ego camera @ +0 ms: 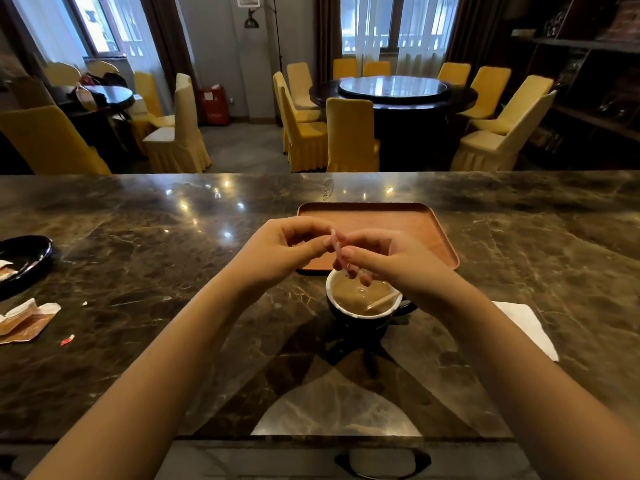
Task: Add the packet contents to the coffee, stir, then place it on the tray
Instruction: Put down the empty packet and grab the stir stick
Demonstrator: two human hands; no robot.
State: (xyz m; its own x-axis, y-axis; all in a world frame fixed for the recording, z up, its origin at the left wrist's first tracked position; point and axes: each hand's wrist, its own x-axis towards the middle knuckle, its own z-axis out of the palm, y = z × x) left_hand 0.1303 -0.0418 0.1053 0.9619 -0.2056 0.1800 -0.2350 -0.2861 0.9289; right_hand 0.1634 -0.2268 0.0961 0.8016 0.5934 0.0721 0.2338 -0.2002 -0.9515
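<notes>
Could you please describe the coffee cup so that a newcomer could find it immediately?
On the dark marble counter, look just in front of the brown tray. The dark coffee cup sits there, white inside, holding milky coffee and a wooden stirrer.

A: What is in the room?
B: Yellow chairs (351, 133) around a big round table (393, 95), and a grey floor (242, 147).
A: Is it bright?
B: Light comes through the windows (394, 22) with white curtains (367, 32).

Two hands (277, 251) (391, 265), one packet (337, 245), one cup (363, 303), one tray (415, 226) — two torn wrappers (24, 320), one napkin (526, 327).
</notes>
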